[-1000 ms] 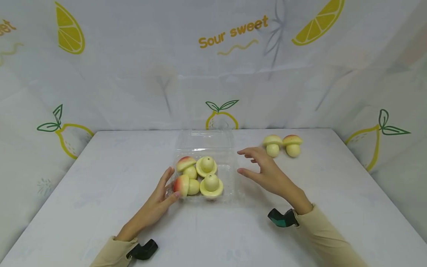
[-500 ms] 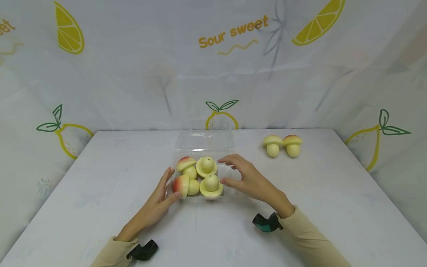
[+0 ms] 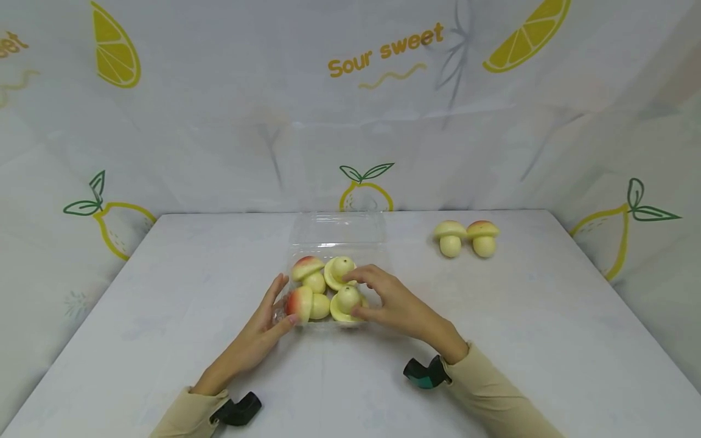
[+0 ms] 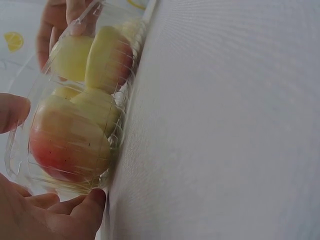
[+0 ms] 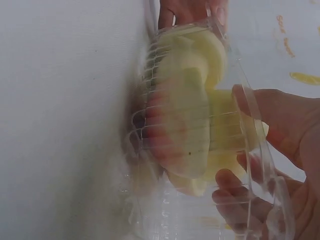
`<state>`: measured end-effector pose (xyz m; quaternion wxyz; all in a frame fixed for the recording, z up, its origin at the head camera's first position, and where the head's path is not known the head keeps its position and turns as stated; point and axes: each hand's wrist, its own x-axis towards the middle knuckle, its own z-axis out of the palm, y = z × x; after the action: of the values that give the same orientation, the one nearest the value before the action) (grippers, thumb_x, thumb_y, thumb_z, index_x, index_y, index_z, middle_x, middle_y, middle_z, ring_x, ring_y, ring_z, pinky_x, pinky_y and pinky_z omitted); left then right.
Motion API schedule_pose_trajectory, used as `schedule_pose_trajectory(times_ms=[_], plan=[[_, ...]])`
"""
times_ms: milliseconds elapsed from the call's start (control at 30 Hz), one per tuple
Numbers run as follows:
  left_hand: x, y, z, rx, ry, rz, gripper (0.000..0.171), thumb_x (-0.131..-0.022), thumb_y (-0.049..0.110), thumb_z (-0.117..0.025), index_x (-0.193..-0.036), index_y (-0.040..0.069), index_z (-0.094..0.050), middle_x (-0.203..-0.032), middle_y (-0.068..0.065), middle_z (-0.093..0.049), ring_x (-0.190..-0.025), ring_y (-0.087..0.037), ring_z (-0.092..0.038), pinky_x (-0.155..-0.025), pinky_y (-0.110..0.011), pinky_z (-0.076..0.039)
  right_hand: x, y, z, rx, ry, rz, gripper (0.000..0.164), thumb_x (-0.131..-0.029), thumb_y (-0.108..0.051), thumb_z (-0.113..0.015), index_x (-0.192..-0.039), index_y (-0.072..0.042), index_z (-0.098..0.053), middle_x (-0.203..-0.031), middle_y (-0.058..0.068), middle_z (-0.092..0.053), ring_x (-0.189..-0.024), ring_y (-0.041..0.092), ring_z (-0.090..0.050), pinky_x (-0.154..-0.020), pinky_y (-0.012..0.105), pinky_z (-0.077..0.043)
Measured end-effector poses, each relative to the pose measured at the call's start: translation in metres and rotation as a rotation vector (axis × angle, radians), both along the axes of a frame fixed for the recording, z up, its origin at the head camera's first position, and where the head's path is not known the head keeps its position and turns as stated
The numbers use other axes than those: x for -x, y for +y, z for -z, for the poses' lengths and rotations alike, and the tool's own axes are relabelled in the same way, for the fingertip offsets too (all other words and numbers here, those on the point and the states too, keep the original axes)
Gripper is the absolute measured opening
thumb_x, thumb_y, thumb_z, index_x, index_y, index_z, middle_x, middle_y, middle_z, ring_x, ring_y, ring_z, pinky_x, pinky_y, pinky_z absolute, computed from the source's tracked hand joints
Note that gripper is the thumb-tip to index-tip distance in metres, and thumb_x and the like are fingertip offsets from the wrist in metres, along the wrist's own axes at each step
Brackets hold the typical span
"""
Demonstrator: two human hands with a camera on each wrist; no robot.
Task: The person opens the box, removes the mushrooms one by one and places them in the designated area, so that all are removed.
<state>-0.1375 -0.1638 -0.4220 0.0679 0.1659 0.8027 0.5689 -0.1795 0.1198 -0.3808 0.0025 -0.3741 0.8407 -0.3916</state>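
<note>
A clear plastic clamshell container [image 3: 339,250] with its lid raised stands mid-table and holds several pale yellow toy mushrooms, two with reddish caps. My left hand [image 3: 249,340] grips its left side, thumb at the front rim and fingers against the outer wall. Reaching in from the right, my right hand [image 3: 402,307] has thumb and fingers around the upturned stem of the front right toy mushroom [image 3: 348,299]. In the right wrist view, the thumb [image 5: 242,102] lies against that stem and the other fingers curl below it. Behind it sits another upturned toy mushroom [image 3: 339,271].
Two more toy mushrooms, one plain [image 3: 450,237] and one with a reddish cap [image 3: 483,237], lie side by side at the back right. The white table [image 3: 181,292] meets a lemon-printed backdrop [image 3: 230,152] at its far edge.
My right hand has moved left, from beside the container to around the front right toy mushroom inside it. The left hand keeps its place on the container.
</note>
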Motion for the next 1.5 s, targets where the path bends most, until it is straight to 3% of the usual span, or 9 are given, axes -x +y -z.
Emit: schedule_pose_trajectory(times_ms=[300, 533, 867, 1200, 1367, 1500], plan=[[0.000, 0.001, 0.000, 0.001, -0.004, 0.001, 0.081, -0.102, 0.017, -0.054, -0.159, 0.003, 0.003, -0.166, -0.022, -0.005, -0.146, -0.055, -0.020, -0.110, -0.062, -0.038, -0.003, -0.002, 0.004, -0.026, 0.017, 0.029, 0.041, -0.088, -0.019, -0.076, -0.124, -0.008, -0.060, -0.127, 0.006, -0.061, -0.116, 0.022, -0.060, -0.101, 0.042, -0.051], [0.001, 0.000, 0.001, 0.000, 0.010, 0.007, 0.080, -0.102, 0.017, -0.053, -0.159, 0.004, 0.003, -0.165, -0.023, -0.005, -0.145, -0.055, -0.020, -0.108, -0.061, -0.039, -0.004, -0.001, 0.001, -0.041, -0.057, 0.067, 0.036, -0.089, -0.021, -0.075, -0.115, -0.006, -0.057, -0.117, 0.008, -0.063, -0.108, 0.026, -0.064, -0.095, 0.043, -0.054], [0.000, 0.000, 0.000, 0.001, 0.006, 0.009, 0.080, -0.103, 0.017, -0.053, -0.159, 0.003, 0.002, -0.165, -0.023, -0.005, -0.145, -0.055, -0.019, -0.108, -0.061, -0.040, -0.003, 0.007, -0.003, -0.082, 0.011, 0.036, 0.030, -0.088, -0.012, -0.073, -0.115, -0.006, -0.063, -0.117, 0.005, -0.066, -0.099, 0.015, -0.062, -0.088, 0.034, -0.056], [0.000, 0.000, 0.000, 0.000, 0.001, 0.015, 0.080, -0.102, 0.016, -0.053, -0.158, 0.002, 0.002, -0.165, -0.023, -0.006, -0.146, -0.055, -0.020, -0.109, -0.052, -0.041, -0.004, 0.012, -0.004, -0.118, -0.029, 0.059, 0.030, -0.085, -0.012, -0.076, -0.109, -0.008, -0.058, -0.110, 0.003, -0.064, -0.099, 0.014, -0.059, -0.089, 0.033, -0.053], [0.000, 0.000, 0.000, -0.005, 0.004, 0.017, 0.080, -0.103, 0.016, -0.053, -0.159, 0.003, 0.003, -0.165, -0.024, -0.006, -0.145, -0.055, -0.019, -0.109, -0.055, -0.041, -0.004, 0.012, -0.004, -0.137, -0.049, 0.071, 0.029, -0.084, -0.011, -0.074, -0.106, -0.009, -0.055, -0.104, 0.001, -0.061, -0.096, 0.013, -0.055, -0.087, 0.030, -0.049], [0.000, 0.000, 0.001, -0.006, 0.000, 0.012, 0.080, -0.103, 0.017, -0.053, -0.159, 0.004, 0.003, -0.166, -0.022, -0.005, -0.146, -0.055, -0.020, -0.109, -0.058, -0.040, -0.004, 0.013, -0.003, -0.144, -0.016, 0.069, 0.036, -0.080, -0.010, -0.072, -0.114, -0.009, -0.057, -0.110, 0.002, -0.061, -0.101, 0.014, -0.057, -0.091, 0.032, -0.050]])
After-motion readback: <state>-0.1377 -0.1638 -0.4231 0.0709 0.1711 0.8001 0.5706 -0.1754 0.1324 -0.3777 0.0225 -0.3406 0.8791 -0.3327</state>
